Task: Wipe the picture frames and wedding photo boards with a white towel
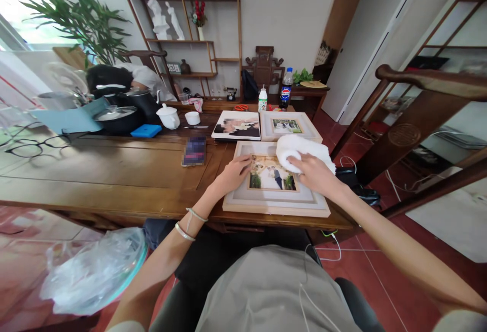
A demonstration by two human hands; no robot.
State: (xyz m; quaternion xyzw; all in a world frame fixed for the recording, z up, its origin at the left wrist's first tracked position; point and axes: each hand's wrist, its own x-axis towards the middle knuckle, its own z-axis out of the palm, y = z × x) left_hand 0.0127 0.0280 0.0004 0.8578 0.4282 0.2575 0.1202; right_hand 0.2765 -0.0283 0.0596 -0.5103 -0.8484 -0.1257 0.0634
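Observation:
A picture frame point(281, 209) with a pale wood edge and a small photo inside lies flat at the table's near edge. My left hand point(236, 171) rests on its left side, fingers stretched out over the white border. In my right hand point(312, 172) is a white cloth point(304, 148), bunched against the frame's upper right part, hiding that corner. Behind it lie a second light-wood frame point(310, 128) and a flat white-edged picture point(238, 125). A phone-like dark rectangle point(194, 151) lies left of my left hand.
On the wooden table point(114, 170) stand a white teapot point(168, 117), a white cup point(192, 118), black pots point(117, 119), a blue box point(146, 131), a small white bottle point(263, 101) and a cola bottle point(286, 89). A wooden chair point(422, 119) stands right; a bag-lined bin point(95, 271) is lower left.

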